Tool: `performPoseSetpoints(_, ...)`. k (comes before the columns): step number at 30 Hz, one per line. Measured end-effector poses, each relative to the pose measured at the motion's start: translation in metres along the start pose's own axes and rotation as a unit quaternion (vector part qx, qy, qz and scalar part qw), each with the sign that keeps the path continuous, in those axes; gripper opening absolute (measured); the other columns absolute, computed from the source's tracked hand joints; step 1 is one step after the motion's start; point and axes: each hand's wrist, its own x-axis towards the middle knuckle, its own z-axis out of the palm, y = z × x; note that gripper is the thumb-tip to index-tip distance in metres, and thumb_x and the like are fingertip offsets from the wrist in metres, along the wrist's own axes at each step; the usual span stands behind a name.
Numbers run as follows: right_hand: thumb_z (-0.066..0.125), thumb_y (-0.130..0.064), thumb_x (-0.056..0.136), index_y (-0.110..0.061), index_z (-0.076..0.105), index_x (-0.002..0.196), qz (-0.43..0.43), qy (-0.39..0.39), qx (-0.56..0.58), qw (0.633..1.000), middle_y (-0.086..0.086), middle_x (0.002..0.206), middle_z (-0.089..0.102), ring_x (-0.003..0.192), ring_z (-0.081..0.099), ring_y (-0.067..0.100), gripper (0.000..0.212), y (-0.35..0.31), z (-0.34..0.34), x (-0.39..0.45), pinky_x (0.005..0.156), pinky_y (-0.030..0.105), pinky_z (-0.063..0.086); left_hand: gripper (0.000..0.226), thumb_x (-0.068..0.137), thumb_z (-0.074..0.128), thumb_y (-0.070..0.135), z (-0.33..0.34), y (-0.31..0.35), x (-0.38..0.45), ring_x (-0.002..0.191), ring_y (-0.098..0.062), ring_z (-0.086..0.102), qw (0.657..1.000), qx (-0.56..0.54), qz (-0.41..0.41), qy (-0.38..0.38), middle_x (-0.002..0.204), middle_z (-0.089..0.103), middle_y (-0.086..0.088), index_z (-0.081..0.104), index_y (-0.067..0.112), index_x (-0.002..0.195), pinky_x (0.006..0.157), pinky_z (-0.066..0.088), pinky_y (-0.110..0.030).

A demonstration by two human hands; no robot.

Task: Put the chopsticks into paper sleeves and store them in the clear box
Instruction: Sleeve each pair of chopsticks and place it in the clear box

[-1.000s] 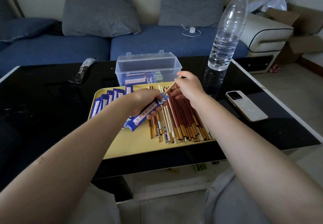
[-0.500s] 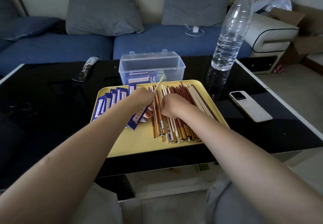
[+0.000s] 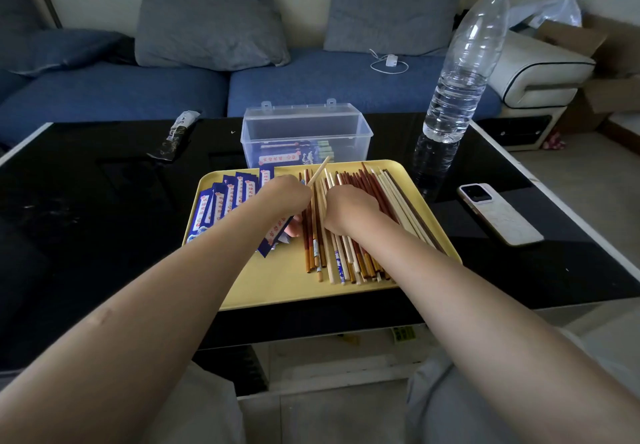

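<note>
A yellow tray (image 3: 277, 288) on the black table holds a fan of blue paper sleeves (image 3: 221, 201) on its left and a pile of loose chopsticks (image 3: 391, 187) on its right. My left hand (image 3: 287, 198) grips one blue sleeve (image 3: 273, 237) with a pale chopstick (image 3: 318, 172) sticking out of its far end. My right hand (image 3: 349, 208) lies on the chopstick pile with its fingers bent down into it; whether they grip one is hidden. Behind the tray stands the clear box (image 3: 304, 128), open, with several sleeved chopsticks inside.
A tall water bottle (image 3: 460, 73) stands right of the box. A white phone (image 3: 498, 213) lies to the right of the tray. A dark packet (image 3: 175, 135) lies at the table's far left. A blue sofa runs behind the table.
My right hand let go of the chopstick end it was pushing into the sleeve and dropped onto the loose pile. My left hand still holds the sleeve, drawn slightly nearer.
</note>
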Motion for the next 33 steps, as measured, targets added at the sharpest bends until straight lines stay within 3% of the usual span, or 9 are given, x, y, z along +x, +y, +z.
performPoseSetpoints(5, 0.060, -0.008, 0.094, -0.008, 0.063, 0.119, 0.009, -0.026, -0.004, 1.000, 0.010, 0.111, 0.064, 0.101, 0.063, 0.029, 0.025, -0.0043, -0.0005, 0.0006, 0.083, 0.034, 0.051, 0.028, 0.105, 0.039, 0.029, 0.0007, 0.0011, 0.0001, 0.089, -0.025, 0.070, 0.999, 0.030, 0.007, 0.009, 0.101, 0.068, -0.014, 0.056, 0.008, 0.111, 0.072, 0.055, -0.027)
performPoseSetpoints(9, 0.060, -0.007, 0.094, -0.007, 0.062, 0.120, 0.009, -0.030, 0.004, 1.000, 0.009, 0.105, 0.060, 0.102, 0.063, 0.029, 0.026, -0.0037, -0.0014, -0.0010, 0.086, 0.035, 0.052, 0.028, 0.104, 0.039, 0.030, 0.0007, 0.0012, 0.0016, 0.088, -0.026, 0.071, 1.000, 0.010, -0.001, 0.003, 0.103, 0.069, -0.013, 0.055, 0.008, 0.109, 0.083, 0.059, -0.032)
performPoseSetpoints(14, 0.057, -0.004, 0.094, -0.006, 0.061, 0.122, 0.004, -0.027, 0.029, 0.999, 0.009, 0.101, 0.057, 0.103, 0.063, 0.029, 0.028, -0.0046, 0.0002, -0.0015, 0.087, 0.036, 0.054, 0.028, 0.103, 0.040, 0.028, 0.0005, 0.0004, 0.0031, 0.084, -0.026, 0.072, 1.000, 0.001, -0.008, 0.001, 0.097, 0.070, -0.013, 0.056, 0.007, 0.110, 0.082, 0.060, -0.036)
performPoseSetpoints(25, 0.061, -0.015, 0.095, -0.004, 0.061, 0.116, 0.027, -0.034, 0.129, 0.991, 0.003, 0.080, 0.052, 0.085, 0.059, 0.022, 0.023, -0.0024, 0.0046, 0.0027, 0.063, 0.026, 0.044, 0.027, 0.104, 0.039, 0.029, -0.0035, 0.0017, -0.0008, 0.085, -0.025, 0.071, 1.000, 0.014, -0.021, 0.003, 0.098, 0.069, -0.015, 0.054, 0.006, 0.104, 0.077, 0.059, -0.030)
performPoseSetpoints(28, 0.063, -0.015, 0.094, -0.006, 0.060, 0.107, 0.046, -0.033, 0.167, 0.984, 0.004, 0.078, 0.053, 0.079, 0.059, 0.021, 0.016, 0.0003, 0.0041, 0.0040, 0.062, 0.025, 0.045, 0.025, 0.105, 0.039, 0.029, -0.0045, 0.0023, -0.0027, 0.080, -0.022, 0.068, 0.999, 0.032, -0.018, 0.009, 0.095, 0.066, -0.013, 0.051, 0.008, 0.103, 0.064, 0.053, -0.026)
performPoseSetpoints(31, 0.064, -0.016, 0.093, -0.008, 0.059, 0.086, 0.046, -0.043, 0.182, 0.981, 0.005, 0.072, 0.057, 0.064, 0.057, 0.018, 0.012, -0.0020, 0.0056, 0.0038, 0.060, 0.026, 0.047, 0.025, 0.104, 0.040, 0.028, -0.0049, 0.0022, -0.0027, 0.083, -0.022, 0.068, 0.999, 0.035, -0.005, 0.006, 0.096, 0.067, -0.013, 0.054, 0.008, 0.103, 0.072, 0.055, -0.027)
performPoseSetpoints(33, 0.063, -0.017, 0.092, -0.011, 0.054, 0.078, 0.028, -0.041, 0.168, 0.985, 0.005, 0.073, 0.057, 0.064, 0.056, 0.017, 0.018, -0.0055, 0.0080, 0.0042, 0.058, 0.025, 0.045, 0.024, 0.104, 0.039, 0.027, -0.0050, 0.0018, -0.0024, 0.080, -0.020, 0.065, 0.999, 0.037, 0.000, 0.013, 0.092, 0.065, -0.011, 0.054, 0.009, 0.098, 0.065, 0.050, -0.025)
